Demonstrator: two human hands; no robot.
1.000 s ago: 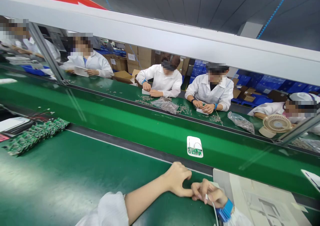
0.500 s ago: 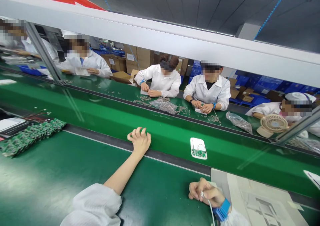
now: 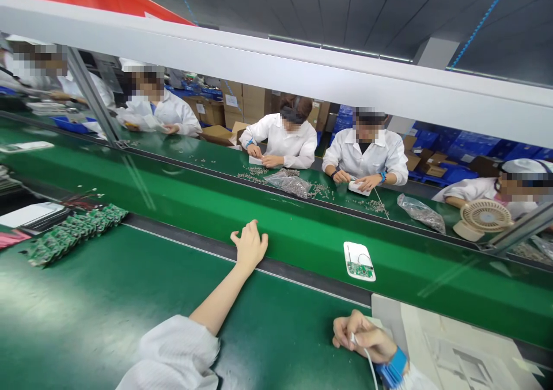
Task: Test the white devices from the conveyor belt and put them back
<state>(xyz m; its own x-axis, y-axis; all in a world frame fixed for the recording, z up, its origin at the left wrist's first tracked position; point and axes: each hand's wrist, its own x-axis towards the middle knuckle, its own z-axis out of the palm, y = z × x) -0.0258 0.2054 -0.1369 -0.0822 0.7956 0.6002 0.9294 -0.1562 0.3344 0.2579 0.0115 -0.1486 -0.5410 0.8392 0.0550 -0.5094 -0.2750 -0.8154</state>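
My left hand [image 3: 250, 245] reaches over the near edge of the green conveyor belt [image 3: 194, 205], palm down, with its fingers apart and nothing in them. At the lower right, my right hand [image 3: 362, 337] pinches the end of a white cable [image 3: 371, 367]. A blue band [image 3: 392, 368] is round that wrist. On the belt, up and right of my left hand, lies a white casing [image 3: 357, 252] with a green circuit board [image 3: 360, 270] in it.
A row of green circuit boards [image 3: 78, 231] lies at the left. Paper sheets [image 3: 415, 326] lie beside my right hand. Across the belt, people in white coats work near bags of small parts [image 3: 289, 184] and a fan [image 3: 486, 214]. A metal post [image 3: 93, 96] stands at the left.
The white casing has shifted slightly right along the belt relative to my hands. My left hand's fingers have changed pose. Another white casing shows more at the far left. The view has shifted a little.
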